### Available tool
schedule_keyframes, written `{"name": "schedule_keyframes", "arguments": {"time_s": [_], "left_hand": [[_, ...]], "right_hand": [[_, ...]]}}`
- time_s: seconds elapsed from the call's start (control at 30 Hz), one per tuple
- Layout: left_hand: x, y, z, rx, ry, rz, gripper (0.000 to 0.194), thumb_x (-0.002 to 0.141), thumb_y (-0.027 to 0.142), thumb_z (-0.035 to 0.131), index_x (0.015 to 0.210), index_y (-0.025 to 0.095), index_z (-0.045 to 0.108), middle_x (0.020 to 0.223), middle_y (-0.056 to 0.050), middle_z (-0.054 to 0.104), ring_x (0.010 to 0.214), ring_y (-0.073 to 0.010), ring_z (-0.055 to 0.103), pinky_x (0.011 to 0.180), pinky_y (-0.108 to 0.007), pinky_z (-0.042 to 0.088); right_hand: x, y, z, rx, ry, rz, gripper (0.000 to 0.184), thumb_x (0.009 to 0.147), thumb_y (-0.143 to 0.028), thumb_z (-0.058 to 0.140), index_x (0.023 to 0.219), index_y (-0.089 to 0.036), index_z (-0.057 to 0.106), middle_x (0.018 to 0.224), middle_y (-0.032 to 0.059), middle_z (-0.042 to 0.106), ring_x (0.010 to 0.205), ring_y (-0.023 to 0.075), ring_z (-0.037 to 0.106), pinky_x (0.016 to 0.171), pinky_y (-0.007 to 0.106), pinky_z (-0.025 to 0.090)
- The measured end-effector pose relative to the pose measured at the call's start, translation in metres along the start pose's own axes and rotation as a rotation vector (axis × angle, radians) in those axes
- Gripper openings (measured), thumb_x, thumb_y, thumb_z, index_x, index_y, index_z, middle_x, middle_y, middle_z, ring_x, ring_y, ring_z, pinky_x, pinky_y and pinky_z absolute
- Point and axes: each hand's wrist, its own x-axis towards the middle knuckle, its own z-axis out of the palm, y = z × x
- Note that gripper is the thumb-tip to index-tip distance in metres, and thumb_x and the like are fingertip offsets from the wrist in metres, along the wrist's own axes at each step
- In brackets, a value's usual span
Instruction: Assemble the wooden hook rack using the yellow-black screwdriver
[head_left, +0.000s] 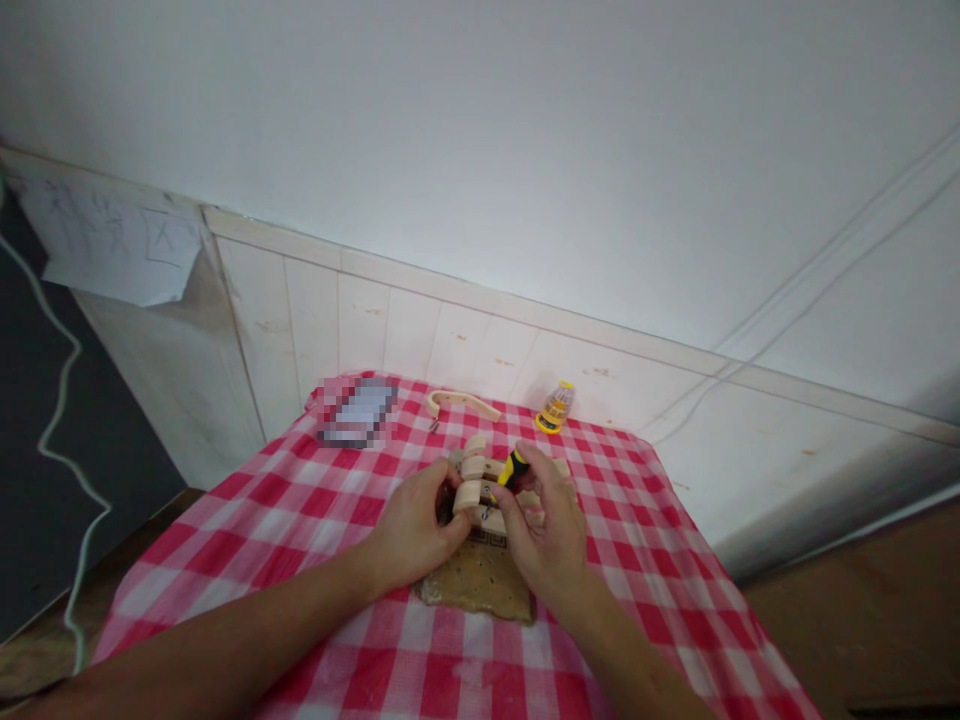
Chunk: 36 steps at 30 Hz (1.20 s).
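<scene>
Several curved pale wooden pieces [470, 494] stand side by side on a worn brown board [480, 580] with small holes. My left hand [420, 515] is closed around the left end of the nearest pieces, its thumb at their front. My right hand [551, 510] pinches a yellow and black screwdriver [513, 468] between thumb and fingers. The screwdriver is tilted, its lower end pointing down at the wooden pieces beside a small dark screw [486, 514]. Whether its tip touches a screw I cannot tell. My right fingers hide the pieces' right ends.
A loose curved wooden piece [465, 400] lies at the back, with small metal parts [434, 425] by it. A yellow-capped container [555, 408] stands back right, and a blurred phone-like slab [360, 411] lies back left. The checked cloth [630, 560] covers the table against a white wall [480, 350].
</scene>
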Motion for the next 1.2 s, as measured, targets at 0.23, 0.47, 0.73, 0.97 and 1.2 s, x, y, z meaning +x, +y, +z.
{"name": "schedule_keyframes", "arguments": {"time_s": [0.23,0.47,0.73,0.97,1.2], "left_hand": [[0.0001,-0.0013,0.0008,0.004,0.015,0.008,0.014,0.077,0.027,0.062,0.085,0.023,0.052,0.074,0.003,0.058,0.063,-0.015,0.052,0.057,-0.027,0.033],[0.0001,-0.0008,0.0004,0.004,0.012,0.014,0.014,0.077,0.027,0.061,0.085,0.023,0.051,0.073,0.003,0.057,0.063,-0.0151,0.051,0.057,-0.027,0.034],[-0.0004,0.0003,-0.0002,0.007,0.004,0.002,0.013,0.076,0.027,0.06,0.085,0.023,0.05,0.072,0.003,0.056,0.062,-0.015,0.051,0.057,-0.027,0.033],[-0.0001,-0.0011,0.0007,-0.003,0.0,0.0,0.014,0.077,0.029,0.06,0.085,0.023,0.051,0.071,0.003,0.056,0.062,-0.015,0.051,0.057,-0.027,0.033],[0.0004,0.0008,-0.0001,0.004,0.006,0.009,0.013,0.076,0.028,0.06,0.084,0.023,0.051,0.073,0.003,0.057,0.063,-0.0152,0.051,0.058,-0.027,0.033]], "right_hand": [[0.0011,-0.0004,0.0001,0.015,0.011,-0.007,0.045,0.098,-0.022,0.064,0.141,-0.027,0.053,0.119,0.0091,0.075,0.1,0.0247,0.075,0.086,0.039,0.065],[-0.0038,-0.0038,-0.0005,0.088,-0.042,-0.01,0.053,0.098,-0.013,0.057,0.148,-0.025,0.048,0.128,0.0119,0.073,0.107,0.0247,0.076,0.09,0.039,0.066],[-0.0007,-0.0016,0.0015,0.054,-0.017,0.015,0.048,0.097,-0.015,0.06,0.143,-0.028,0.053,0.123,0.0088,0.075,0.103,0.0241,0.076,0.088,0.039,0.065],[0.001,-0.0015,0.002,0.019,-0.002,0.015,0.042,0.098,-0.02,0.062,0.139,-0.028,0.056,0.118,0.0076,0.075,0.099,0.0235,0.075,0.084,0.038,0.064],[0.0029,-0.003,-0.0009,0.036,-0.008,-0.01,0.045,0.098,-0.021,0.062,0.141,-0.028,0.053,0.118,0.0081,0.074,0.099,0.0235,0.075,0.085,0.038,0.064]]}}
